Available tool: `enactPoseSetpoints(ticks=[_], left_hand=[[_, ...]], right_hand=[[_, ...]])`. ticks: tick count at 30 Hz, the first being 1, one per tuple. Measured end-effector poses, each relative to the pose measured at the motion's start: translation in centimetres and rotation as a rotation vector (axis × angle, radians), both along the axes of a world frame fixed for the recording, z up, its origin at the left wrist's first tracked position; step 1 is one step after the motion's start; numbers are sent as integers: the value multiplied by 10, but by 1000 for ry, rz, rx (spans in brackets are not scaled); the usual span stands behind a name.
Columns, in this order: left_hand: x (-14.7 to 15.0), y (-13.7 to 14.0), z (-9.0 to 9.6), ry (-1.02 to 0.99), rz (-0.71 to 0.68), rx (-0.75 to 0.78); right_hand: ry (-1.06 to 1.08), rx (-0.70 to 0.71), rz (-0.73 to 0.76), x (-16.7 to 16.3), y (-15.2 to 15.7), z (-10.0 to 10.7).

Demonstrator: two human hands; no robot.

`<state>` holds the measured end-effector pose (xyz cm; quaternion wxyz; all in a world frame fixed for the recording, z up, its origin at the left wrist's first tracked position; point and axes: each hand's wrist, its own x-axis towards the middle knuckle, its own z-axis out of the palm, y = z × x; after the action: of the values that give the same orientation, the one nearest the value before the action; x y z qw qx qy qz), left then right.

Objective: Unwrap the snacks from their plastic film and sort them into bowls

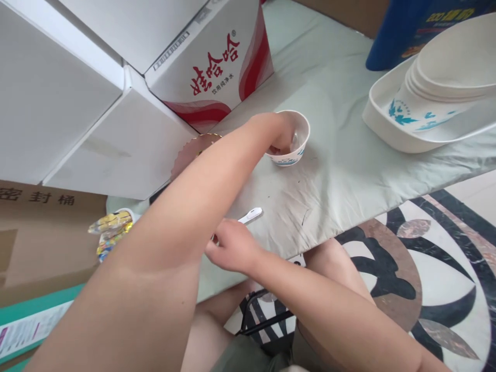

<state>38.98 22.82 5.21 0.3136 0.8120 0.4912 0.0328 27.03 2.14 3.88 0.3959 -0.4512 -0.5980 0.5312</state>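
Head view: 1 paper bowl (289, 161) on the bench (341, 175), and the left hand (285, 133) is nearer, down inside it, fingers hidden, grip impossible to tell! Bowl lies ahead and right of the right hand (234, 247), which is curled, contents unclear; past its knuckles, 1 white handle (251, 214), long axis slanting forward-right.

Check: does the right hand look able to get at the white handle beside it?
Probably yes: the white handle shows just beside the right hand, its far end uncovered; the left forearm runs past without covering that end.
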Motion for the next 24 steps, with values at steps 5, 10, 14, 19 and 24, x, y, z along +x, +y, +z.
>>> enactPoseSetpoints(ticks=[5,10,14,19,24], left_hand=[[-67,-57,97,121,-238,4],[-221,-127,95,-644,155,270],[-323,-181,24,-804,372,262],[-371,-207,-30,-928,658,401],[-402,-201,-29,-1072,840,398]], right_hand=[[43,42,-17,-3,-7,-6],[4,42,8,-6,-13,-10],[-28,100,-8,-25,-15,-18],[-171,240,80,-45,-29,-25],[-321,317,58,-57,-38,-27]])
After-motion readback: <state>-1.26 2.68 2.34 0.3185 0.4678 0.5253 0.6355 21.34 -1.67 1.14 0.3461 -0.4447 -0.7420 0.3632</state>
